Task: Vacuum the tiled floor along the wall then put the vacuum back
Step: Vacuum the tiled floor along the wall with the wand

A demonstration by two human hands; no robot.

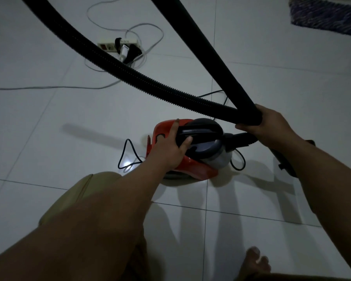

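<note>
A small red and grey canister vacuum (203,171) sits on the white tiled floor (49,138) in the middle of the view. My left hand (170,147) grips its black carry handle (199,128) from the left side. My right hand (272,126) is closed around the end of the black rigid tube (211,51), which rises up and away to the top of the view. The black ribbed hose (118,65) arcs from the top left down to the same spot at my right hand. The vacuum's black power cord (128,153) loops on the floor beside it.
A white power strip (109,46) with plugs and tangled white cables lies on the floor beyond the vacuum. A blue patterned mat (328,17) is at the top right. A black nozzle piece (284,161) lies by my right forearm. My bent knee and bare foot (255,262) are at the bottom.
</note>
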